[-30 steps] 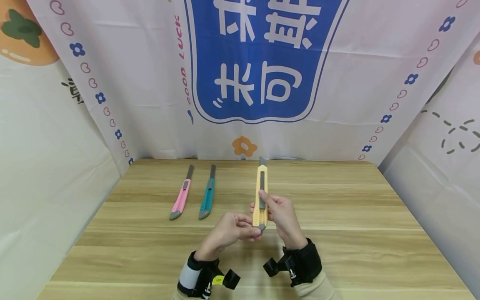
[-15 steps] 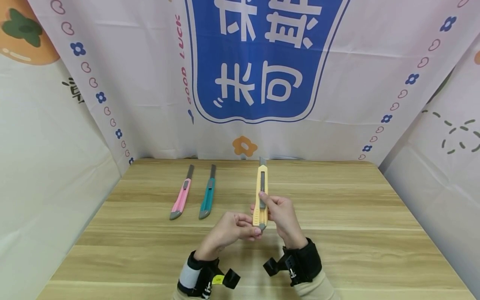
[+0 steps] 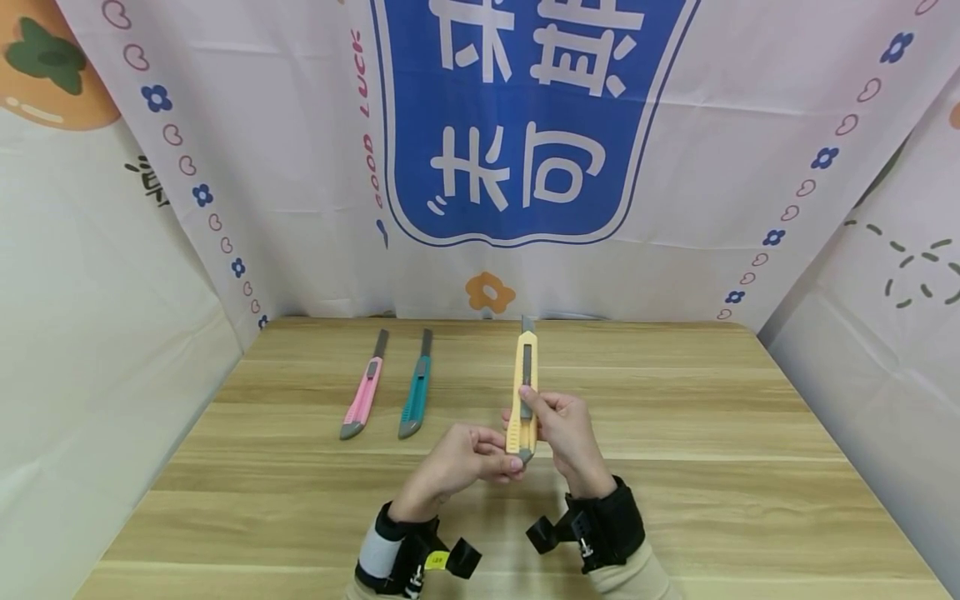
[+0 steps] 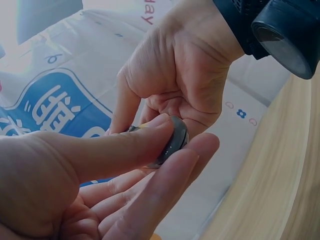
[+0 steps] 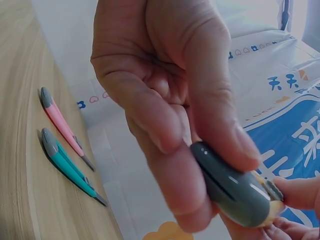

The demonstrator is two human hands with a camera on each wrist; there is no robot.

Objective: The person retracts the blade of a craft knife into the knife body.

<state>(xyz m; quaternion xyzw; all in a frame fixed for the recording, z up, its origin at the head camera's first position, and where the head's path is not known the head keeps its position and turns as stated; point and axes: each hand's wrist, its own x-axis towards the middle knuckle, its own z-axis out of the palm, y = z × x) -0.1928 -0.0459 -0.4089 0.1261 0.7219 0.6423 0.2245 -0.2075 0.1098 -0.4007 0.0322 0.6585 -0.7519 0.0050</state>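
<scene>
A yellow utility knife (image 3: pixel 522 433) with a grey blade points away from me, raised in both hands in front of the wooden table. My left hand (image 3: pixel 457 458) pinches its grey end cap (image 5: pixel 235 192) between thumb and fingers. Higher on the handle, my right hand (image 3: pixel 566 429) grips the knife, thumb on the grey slider strip. In the left wrist view, the left thumb (image 4: pixel 120 147) covers much of the cap and the blade is hidden. Left of the hands lie a teal utility knife (image 3: pixel 415 398) and a pink utility knife (image 3: pixel 362 397), blades pointing away.
The wooden table (image 3: pixel 675 417) ends at the back against a hanging white cloth (image 3: pixel 315 167) with a blue printed shield. White cloths (image 3: pixel 90 333) also stand along the left and right sides. Each wrist wears a black strap with a camera (image 3: pixel 463 558).
Both hands keep their hold on the yellow utility knife in nearly the same place. My right thumb sits a touch lower on it. The pink and teal knives have not moved.
</scene>
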